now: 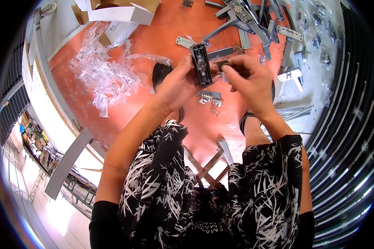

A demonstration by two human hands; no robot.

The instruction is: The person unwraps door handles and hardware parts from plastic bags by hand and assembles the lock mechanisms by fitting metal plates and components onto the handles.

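My left hand (180,83) grips a black oblong housing (201,65), its hollow side with metal parts facing up. Close beside it, my right hand (249,79) is closed in a pinch on a small dark flat piece (221,64); its exact kind is too small to make out. The piece is near the housing's right side. Below both hands, a few small silvery metal fittings (211,98) lie on the orange-red surface. Just beyond them are a pale oblong plate (184,42) and a dark grey bar (220,53), partly hidden by the housing.
Grey lever handles and plates (241,20) are heaped at the far right. Crumpled clear plastic bags (108,70) spread at left, below an opened white carton (120,15). Long black profiles (353,124) line the right side. Crossed stool legs (207,168) show between my knees.
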